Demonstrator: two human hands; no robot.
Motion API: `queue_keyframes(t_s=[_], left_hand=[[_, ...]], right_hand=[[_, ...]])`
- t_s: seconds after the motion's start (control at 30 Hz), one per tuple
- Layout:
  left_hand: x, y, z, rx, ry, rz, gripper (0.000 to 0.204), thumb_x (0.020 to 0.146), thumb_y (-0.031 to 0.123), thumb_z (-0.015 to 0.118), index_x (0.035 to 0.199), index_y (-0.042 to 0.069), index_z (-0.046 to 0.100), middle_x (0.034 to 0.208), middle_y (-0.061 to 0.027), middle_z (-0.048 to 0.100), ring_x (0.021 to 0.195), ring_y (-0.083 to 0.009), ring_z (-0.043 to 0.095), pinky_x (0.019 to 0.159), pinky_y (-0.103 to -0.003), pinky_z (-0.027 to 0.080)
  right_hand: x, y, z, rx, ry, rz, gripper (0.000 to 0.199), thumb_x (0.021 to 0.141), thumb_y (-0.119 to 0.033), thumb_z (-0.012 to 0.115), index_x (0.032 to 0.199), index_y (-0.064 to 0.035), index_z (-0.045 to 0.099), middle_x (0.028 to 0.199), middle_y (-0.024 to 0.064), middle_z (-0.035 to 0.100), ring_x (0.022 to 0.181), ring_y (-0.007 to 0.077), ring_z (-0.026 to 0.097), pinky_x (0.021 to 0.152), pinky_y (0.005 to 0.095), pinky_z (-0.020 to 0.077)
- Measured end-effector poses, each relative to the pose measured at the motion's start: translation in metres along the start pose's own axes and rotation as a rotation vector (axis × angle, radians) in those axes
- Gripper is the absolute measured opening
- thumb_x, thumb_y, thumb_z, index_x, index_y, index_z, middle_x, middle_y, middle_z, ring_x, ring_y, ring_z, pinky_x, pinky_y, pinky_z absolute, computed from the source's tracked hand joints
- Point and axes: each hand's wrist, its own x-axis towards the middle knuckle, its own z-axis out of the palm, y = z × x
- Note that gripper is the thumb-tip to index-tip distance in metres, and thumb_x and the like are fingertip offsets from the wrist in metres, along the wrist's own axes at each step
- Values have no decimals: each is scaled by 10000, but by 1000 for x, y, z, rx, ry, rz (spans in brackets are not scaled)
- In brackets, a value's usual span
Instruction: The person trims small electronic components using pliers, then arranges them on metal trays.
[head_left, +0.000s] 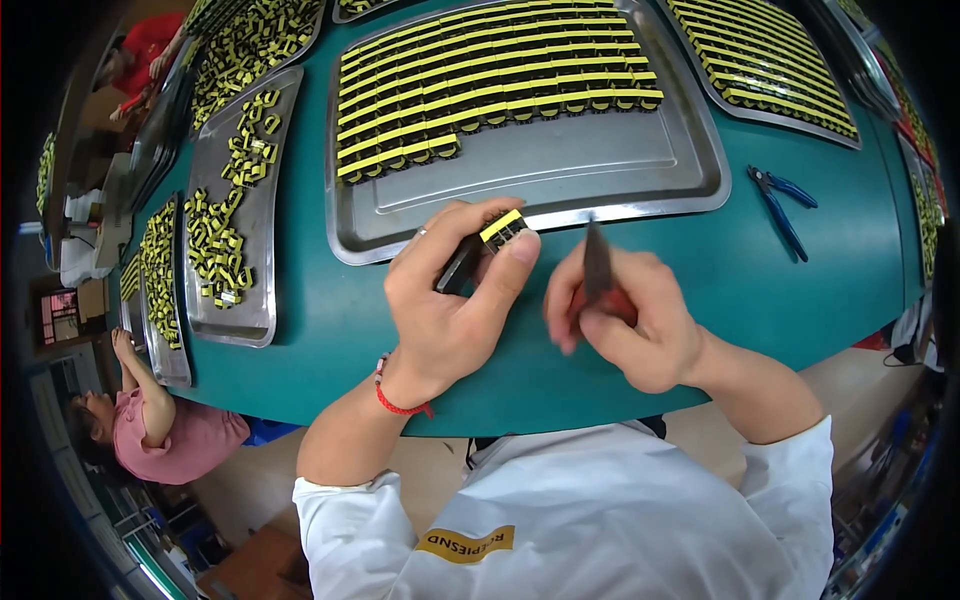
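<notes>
My left hand [452,300] pinches a small black component with a yellow taped top [503,227], held just over the near rim of a large metal tray [560,170]. My right hand [625,320] grips a red-handled tool whose dark blade [596,262] points up, a short way right of the component. The right hand is blurred. Rows of the same yellow-topped components [490,85] fill the far half of the tray. A red cord circles my left wrist.
Blue-handled pliers [782,203] lie on the green table [790,290] at right. A tray of loose components [235,215] sits left, with more filled trays [770,65] at the back and sides. Another person in pink [165,430] sits at lower left.
</notes>
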Motion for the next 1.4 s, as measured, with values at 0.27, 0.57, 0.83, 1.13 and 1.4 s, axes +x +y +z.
queue_keyframes(t_s=[0.27,0.57,0.83,1.13,1.4], left_hand=[[-5,7,10,-232,-67,-95,220,876,86,706,1049,-45,673,858,-65,632,696,-83,528,593,-216,413],[-8,2,12,-166,-104,-37,253,835,56,739,1050,-53,663,850,-61,621,704,-84,525,597,-217,410],[4,0,-1,-1122,-77,-612,687,1007,543,285,1275,-35,540,1090,-138,604,958,-225,561,849,-373,443],[-1,-1,6,-1030,-279,-276,827,967,646,216,1347,-41,477,1325,-273,535,1262,-393,503,1087,-509,371],[-3,-4,4,-751,-374,-227,855,970,668,178,1368,-38,450,1338,-272,527,1238,-344,529,1039,-449,437]], right_hand=[[18,14,-1,-768,457,-555,393,728,88,735,1061,12,540,875,85,592,639,94,530,507,204,396],[21,18,-2,-963,457,-701,369,738,88,721,1054,18,544,868,102,598,681,125,581,537,221,455],[10,14,1,-687,384,-588,439,794,-46,774,1194,18,605,908,107,655,644,133,588,554,257,485],[10,15,11,-646,335,-343,374,826,7,740,1151,85,572,989,119,660,751,132,646,668,240,524],[6,17,8,-774,285,-351,362,832,11,737,1139,98,566,1021,161,651,847,163,654,717,265,556]])
